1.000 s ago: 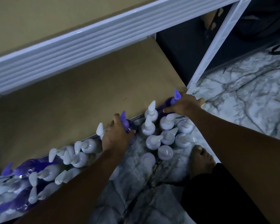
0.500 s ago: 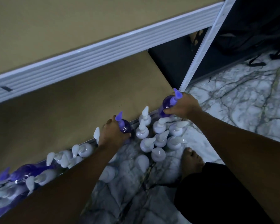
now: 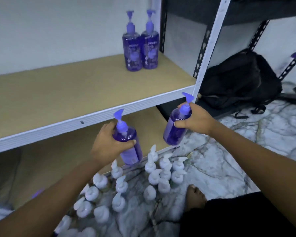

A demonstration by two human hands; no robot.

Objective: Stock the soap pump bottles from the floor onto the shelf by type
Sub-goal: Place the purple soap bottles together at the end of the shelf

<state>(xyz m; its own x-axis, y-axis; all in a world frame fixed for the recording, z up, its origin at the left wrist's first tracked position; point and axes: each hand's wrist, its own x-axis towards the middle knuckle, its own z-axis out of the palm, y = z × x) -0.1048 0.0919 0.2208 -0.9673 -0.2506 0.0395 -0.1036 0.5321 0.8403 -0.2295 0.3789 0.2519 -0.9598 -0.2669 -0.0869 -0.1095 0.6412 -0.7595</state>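
The shelf point(image 3: 85, 86) spreads above and ahead of both hands, its white front rail just beyond the knuckles. The marble floor point(image 3: 237, 159) lies below them, and a black bag point(image 3: 237, 79) sits beyond the right hand point(image 3: 195, 122). Under and behind the hands, the white pump bottles point(image 3: 120, 187) stand crowded on the floor. Well ahead of both hands, at the shelf's back corner, a purple pair point(image 3: 133, 50) stands upright, touching. The left hand point(image 3: 106, 144) wraps round the shoulder of the left purple bottle point(image 3: 129, 147). The right hand grips the right purple bottle point(image 3: 173, 130) near its neck, tilted. Both bottles are clear of the floor, below the rail. This looks like the carry step. Next they need lifting over the rail and setting upright beside the pair.
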